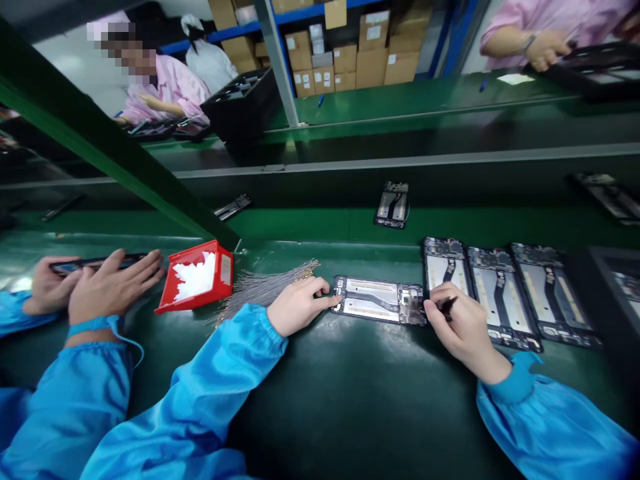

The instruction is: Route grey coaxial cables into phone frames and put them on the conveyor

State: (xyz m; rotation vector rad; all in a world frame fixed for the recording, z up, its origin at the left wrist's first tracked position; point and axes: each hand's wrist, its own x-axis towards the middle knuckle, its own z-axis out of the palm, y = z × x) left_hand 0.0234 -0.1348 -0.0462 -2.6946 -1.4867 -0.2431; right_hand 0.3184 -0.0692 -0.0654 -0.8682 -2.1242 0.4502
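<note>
An open phone frame (373, 301) lies lengthwise on the green work surface between my two hands. My left hand (303, 303) has its fingers bent together at the frame's left end. At the right end is my right hand (460, 327), its fingers closed round a small dark tool (447, 307); the tip is hard to make out. Three more phone frames stand side by side behind and beyond my right hand, the nearest one (444, 257) partly covered by it. A bundle of thin grey cables (265, 287) lies beside my left hand.
A red bin (223, 272) with white pieces is left of the cables. Further left, a co-worker's hands (107, 283) hold a phone. Another frame (393, 205) rests on the strip behind. A green post (120, 153) slants across the left. A dark tray edge (613, 287) is at right.
</note>
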